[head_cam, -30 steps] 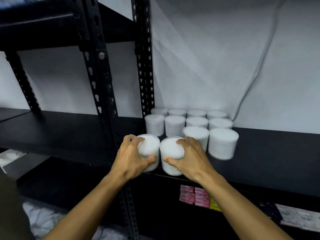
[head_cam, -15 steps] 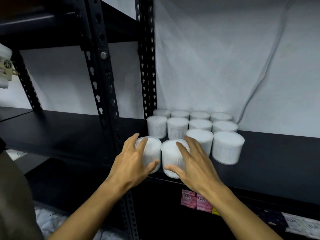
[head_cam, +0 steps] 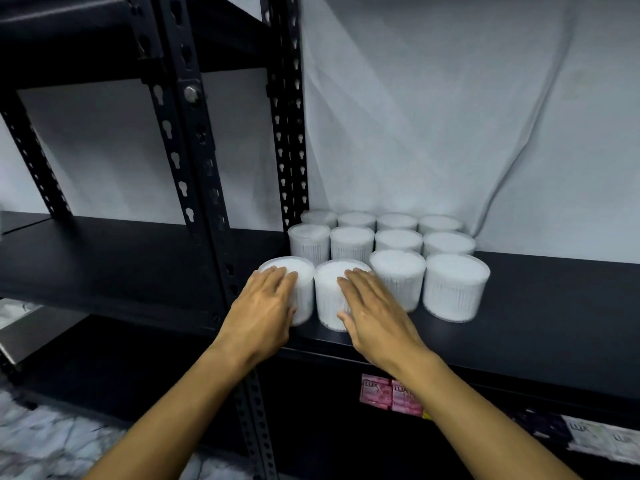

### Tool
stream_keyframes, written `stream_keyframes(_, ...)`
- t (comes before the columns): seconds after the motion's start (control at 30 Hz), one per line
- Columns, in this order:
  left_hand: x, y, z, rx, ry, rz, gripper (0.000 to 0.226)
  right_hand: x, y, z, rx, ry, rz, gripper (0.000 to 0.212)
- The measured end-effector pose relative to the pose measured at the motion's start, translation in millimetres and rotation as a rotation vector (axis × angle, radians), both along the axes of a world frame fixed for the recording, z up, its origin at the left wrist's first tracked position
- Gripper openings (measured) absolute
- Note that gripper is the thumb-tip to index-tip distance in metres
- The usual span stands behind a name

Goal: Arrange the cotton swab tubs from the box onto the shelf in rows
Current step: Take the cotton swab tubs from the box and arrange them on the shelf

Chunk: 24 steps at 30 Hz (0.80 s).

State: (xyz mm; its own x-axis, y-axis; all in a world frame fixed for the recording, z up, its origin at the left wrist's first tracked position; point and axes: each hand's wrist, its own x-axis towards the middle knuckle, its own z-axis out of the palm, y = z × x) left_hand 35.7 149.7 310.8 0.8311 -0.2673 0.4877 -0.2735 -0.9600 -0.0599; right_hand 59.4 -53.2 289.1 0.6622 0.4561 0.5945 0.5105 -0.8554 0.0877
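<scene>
1. The left hand [head_cam: 264,308] lies with straight fingers against the front-left tub [head_cam: 300,285], holding nothing.
2. The right hand [head_cam: 372,311] rests flat, fingers extended, on the tub beside it [head_cam: 329,289].
3. Both tubs stand upright at the front edge of the black shelf [head_cam: 536,306], touching each other.
4. Twelve cotton swab tubs [head_cam: 398,240] are visible, in three rows of four, the back row against the white cloth [head_cam: 433,116].
5. Two pink Lux packets [head_cam: 388,394] show on the level below, with pale packets [head_cam: 599,441] further right; their count is unclear.
</scene>
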Motion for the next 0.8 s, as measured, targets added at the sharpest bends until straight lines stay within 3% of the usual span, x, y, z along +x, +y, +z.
stream_keyframes(0.57, 56.4, -6.4, 14.2, -0.063, 0.105, 0.004, 0.037, 49.3, 14.4, 12.1, -0.111, -0.014, -0.086, 0.049)
stream_keyframes(0.8, 60.0, -10.9, 15.6, -0.063, 0.093, 0.003, 0.038, 51.1, 12.9, 11.6, -0.168, 0.002, -0.100, 0.063)
